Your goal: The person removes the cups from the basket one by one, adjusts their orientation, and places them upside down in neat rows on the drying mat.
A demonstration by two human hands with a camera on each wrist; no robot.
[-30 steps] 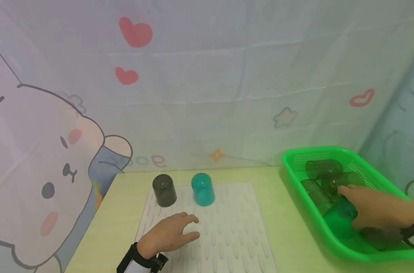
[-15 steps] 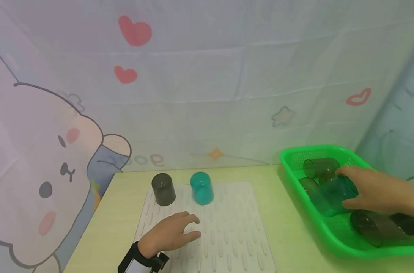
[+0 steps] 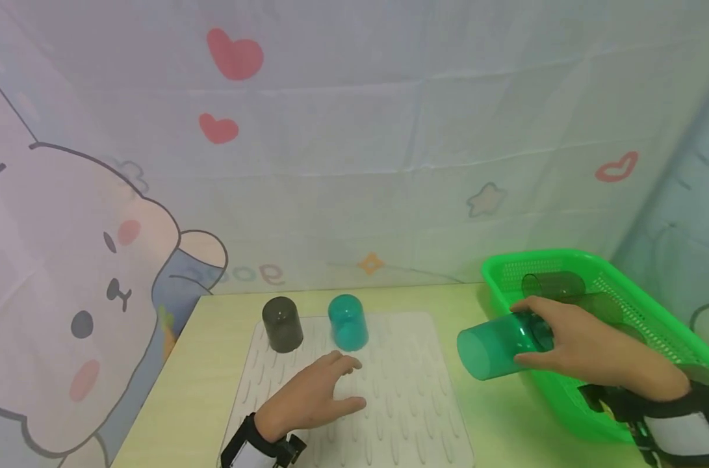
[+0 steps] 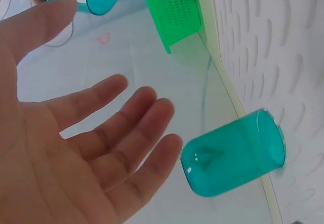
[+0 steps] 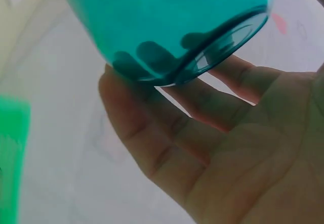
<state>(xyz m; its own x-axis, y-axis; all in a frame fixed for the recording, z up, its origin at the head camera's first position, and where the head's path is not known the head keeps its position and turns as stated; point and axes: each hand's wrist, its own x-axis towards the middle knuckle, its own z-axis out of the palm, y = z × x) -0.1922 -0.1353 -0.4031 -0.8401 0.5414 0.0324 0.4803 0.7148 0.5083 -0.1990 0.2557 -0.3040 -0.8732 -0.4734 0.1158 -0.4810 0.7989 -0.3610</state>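
In the head view my right hand (image 3: pixel 594 344) grips a teal see-through cup (image 3: pixel 494 346) by its base end. The cup is tilted on its side above the table, beside the left rim of the green basket (image 3: pixel 541 390). In the right wrist view the fingers curl round the base of this cup (image 5: pixel 172 27). My left hand (image 3: pixel 310 393) hovers over the white ridged mat (image 3: pixel 401 403), its fingers spread and holding nothing. Beyond it, a teal cup (image 3: pixel 348 323) and a grey cup (image 3: pixel 282 325) stand upside down at the mat's far edge.
Several grey see-through cups (image 3: pixel 555 286) lie in the basket at the right. A pale yellow table (image 3: pixel 179 390) carries the mat and the basket. Behind the table hangs a printed cloth (image 3: pixel 354 149).
My right hand has lifted the teal cup out of the basket and carried it left past the rim. My left hand has shifted slightly right and away from me.
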